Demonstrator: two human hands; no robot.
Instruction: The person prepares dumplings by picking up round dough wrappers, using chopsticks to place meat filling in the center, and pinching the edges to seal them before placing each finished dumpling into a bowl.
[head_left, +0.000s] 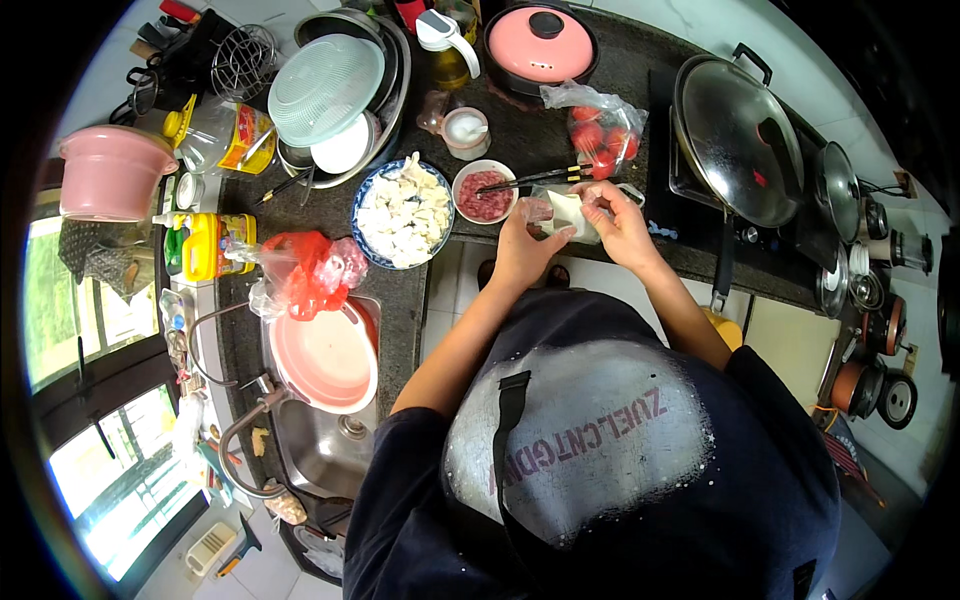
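Observation:
Between my hands is a thin pale dough wrapper (565, 208), held over a clear plastic bag at the counter's front edge. My left hand (529, 244) grips its left side, and my right hand (616, 223) pinches its right side near the top. Just left of them stands a white bowl of raw minced meat (477, 193). A pair of dark chopsticks (536, 179) lies across that bowl's rim, tips in the meat. Farther left, a blue-rimmed plate (360, 238) is heaped with folded white dumplings (405, 214).
Behind my hands are a bag of tomatoes (589, 137), a salt jar (465, 133) and a pink-lidded pot (540, 45). A lidded wok (739, 142) covers the hob at right, its handle jutting forward. Pink basin (322, 360) and sink (322, 450) lie left.

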